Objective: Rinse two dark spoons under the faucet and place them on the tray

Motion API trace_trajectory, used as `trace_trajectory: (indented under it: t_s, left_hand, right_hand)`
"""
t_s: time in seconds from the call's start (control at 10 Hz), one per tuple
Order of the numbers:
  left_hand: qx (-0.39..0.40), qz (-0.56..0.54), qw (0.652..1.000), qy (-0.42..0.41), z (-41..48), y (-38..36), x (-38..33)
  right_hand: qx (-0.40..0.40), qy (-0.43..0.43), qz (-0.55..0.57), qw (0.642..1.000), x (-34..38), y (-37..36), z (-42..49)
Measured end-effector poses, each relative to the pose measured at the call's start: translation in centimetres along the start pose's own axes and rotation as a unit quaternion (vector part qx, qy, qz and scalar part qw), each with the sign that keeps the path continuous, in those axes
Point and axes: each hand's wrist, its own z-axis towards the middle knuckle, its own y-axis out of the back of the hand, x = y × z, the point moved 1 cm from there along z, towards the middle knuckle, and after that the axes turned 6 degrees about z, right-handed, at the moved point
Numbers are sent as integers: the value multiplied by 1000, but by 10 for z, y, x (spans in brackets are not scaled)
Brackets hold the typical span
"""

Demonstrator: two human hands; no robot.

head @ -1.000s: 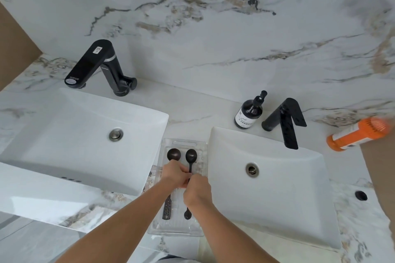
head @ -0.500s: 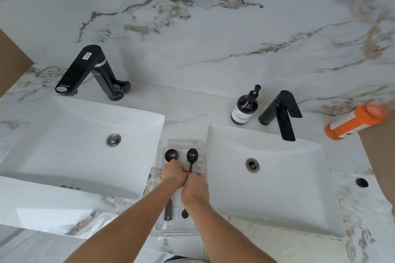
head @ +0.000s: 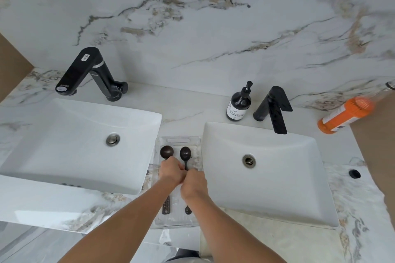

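Observation:
Two dark spoons lie side by side in a clear plastic tray [head: 178, 138] on the counter between the two sinks. The left spoon [head: 167, 152] has a round bowl and a patterned handle end. The right spoon [head: 185, 153] is slimmer, with an oval bowl. My left hand [head: 172, 172] is closed over the left spoon's handle. Touching it, my right hand [head: 193, 184] is closed over the right spoon's handle. Both spoons' middles are hidden under my fists. No water runs from the black faucet [head: 275, 109] at the right sink.
A white sink [head: 53, 134] with a tall black faucet [head: 85, 70] is on the left, and another white sink [head: 277, 177] is on the right. A dark soap bottle [head: 239, 104] stands beside the right faucet. An orange bottle [head: 344, 114] lies at the far right.
Both hands stay closed over the spoon handles in the tray. Only the view has shifted slightly.

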Motion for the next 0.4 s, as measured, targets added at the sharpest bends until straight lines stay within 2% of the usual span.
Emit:
trace_trajectory:
  t_s: [0.2,0.4]
  left_hand:
    - [-12,5,1000,-28,-5,11,-2]
    - [-39,52,994,-84,-27,19,-24]
  right_hand:
    - [6,104,-88,991,3,14,-6]
    - [-37,135,-18,990,-1,54,-10]
